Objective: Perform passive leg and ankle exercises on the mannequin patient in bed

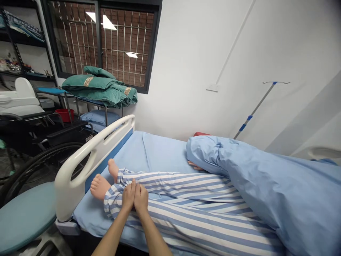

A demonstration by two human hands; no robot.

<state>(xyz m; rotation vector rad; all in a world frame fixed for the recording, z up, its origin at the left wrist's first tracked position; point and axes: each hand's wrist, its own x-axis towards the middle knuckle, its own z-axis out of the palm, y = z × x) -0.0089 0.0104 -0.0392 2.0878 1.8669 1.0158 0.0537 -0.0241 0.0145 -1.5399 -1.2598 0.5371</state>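
- Left hand (129, 195) and right hand (141, 200): side by side, touching, on the lower leg of a manikin (113, 185), lower center of frame
- Fingers together on both hands, lying on the cloth; cannot tell whether they grip
- Striped pajama trousers (186, 192), blue and white, cover the legs under the hands
- Bare manikin feet (100, 186) point to left of frame, just beside the bed rail (87, 160)
- Blue sheet (165, 153) lies under the legs; open strip of it beyond the feet, upper center
- Blue blanket (266, 185) bunched at right, over the upper body
- Bed rail: white, with blue strip, along left edge of the bed
- Gold band on green folded linen (98, 85), upper left: pattern only, no readable writing
- Teal stool seat (23, 217) at lower left, wheelchair wheel (39, 163) behind it
- IV pole (255, 110) leans at right, against white wall
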